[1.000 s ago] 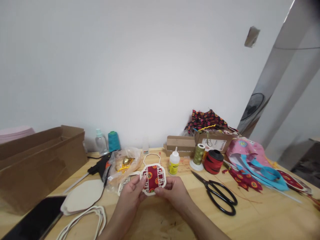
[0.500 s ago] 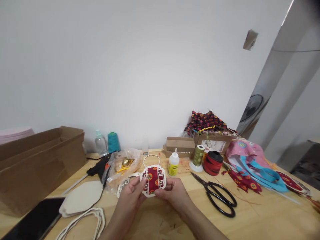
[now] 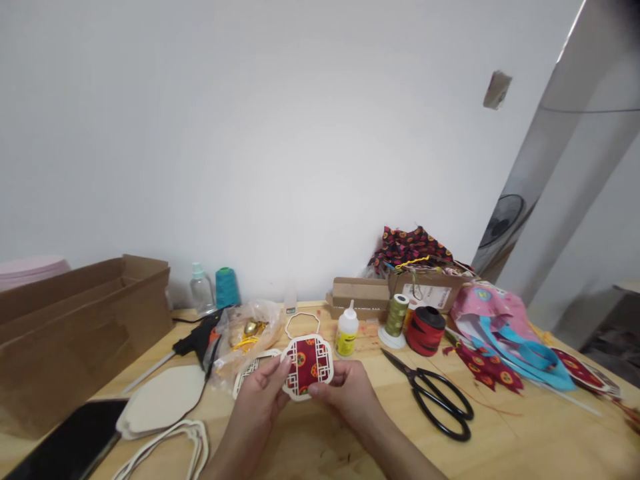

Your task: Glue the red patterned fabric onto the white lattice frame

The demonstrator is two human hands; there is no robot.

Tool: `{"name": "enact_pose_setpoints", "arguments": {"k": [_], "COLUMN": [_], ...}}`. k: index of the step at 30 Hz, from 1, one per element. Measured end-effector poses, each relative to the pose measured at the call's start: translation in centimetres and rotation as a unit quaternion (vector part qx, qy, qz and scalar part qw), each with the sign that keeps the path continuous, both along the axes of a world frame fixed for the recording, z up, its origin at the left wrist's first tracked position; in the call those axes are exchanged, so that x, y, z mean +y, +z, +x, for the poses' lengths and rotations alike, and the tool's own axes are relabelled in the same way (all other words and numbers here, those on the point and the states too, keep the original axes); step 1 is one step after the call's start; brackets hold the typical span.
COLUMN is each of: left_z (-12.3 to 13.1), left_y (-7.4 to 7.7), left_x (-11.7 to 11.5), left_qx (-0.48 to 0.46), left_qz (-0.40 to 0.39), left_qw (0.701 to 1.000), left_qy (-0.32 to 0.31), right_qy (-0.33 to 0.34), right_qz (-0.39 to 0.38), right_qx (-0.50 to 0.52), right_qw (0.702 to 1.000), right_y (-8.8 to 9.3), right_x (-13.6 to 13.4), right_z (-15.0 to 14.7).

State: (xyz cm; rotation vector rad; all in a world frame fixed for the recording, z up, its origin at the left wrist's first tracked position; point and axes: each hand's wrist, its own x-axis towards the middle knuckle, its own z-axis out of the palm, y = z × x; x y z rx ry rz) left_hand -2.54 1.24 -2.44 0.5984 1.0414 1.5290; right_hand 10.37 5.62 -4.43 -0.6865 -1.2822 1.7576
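Observation:
Between both hands is a small wooden lattice frame backed with dark red patterned fabric, held up facing me above the table. My left hand pinches its left edge, thumb on the front. At the lower right edge my right hand grips it, thumb on the front and fingers behind. Behind my left hand lies another lattice frame, partly hidden. A thin scalloped wooden outline lies just beyond the held piece. Close by stands a white glue bottle with a yellow label.
Black-handled scissors lie at right, near green thread and red cord spools. Pink cloth is farther right. At left are a cardboard box, a glue gun, wooden blanks and a phone.
Both hands keep hold of the fabric-backed frame, and their grip looks the same. The whole view has shifted slightly, with most things sitting a little lower.

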Motion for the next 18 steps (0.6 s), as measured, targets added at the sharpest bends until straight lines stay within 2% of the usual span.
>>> {"name": "enact_pose_setpoints", "arguments": {"k": [7, 13, 18], "left_z": [-0.20, -0.38, -0.39], "left_y": [-0.03, -0.08, -0.03], "left_x": [0.02, 0.01, -0.01], "left_qx": [-0.005, -0.007, 0.007], "left_qz": [-0.005, 0.005, 0.008], "left_qw": [1.000, 1.000, 1.000], "left_qy": [-0.010, -0.020, -0.027], "right_qy": [-0.024, -0.004, -0.029], "right_qz": [0.013, 0.024, 0.039], "right_qx": [-0.039, -0.086, -0.091], "right_qw": [0.999, 0.996, 0.995], "right_y": [-0.40, -0.26, -0.37], "right_x": [0.20, -0.07, 0.01], "right_z": [-0.01, 0.04, -0.20]}}
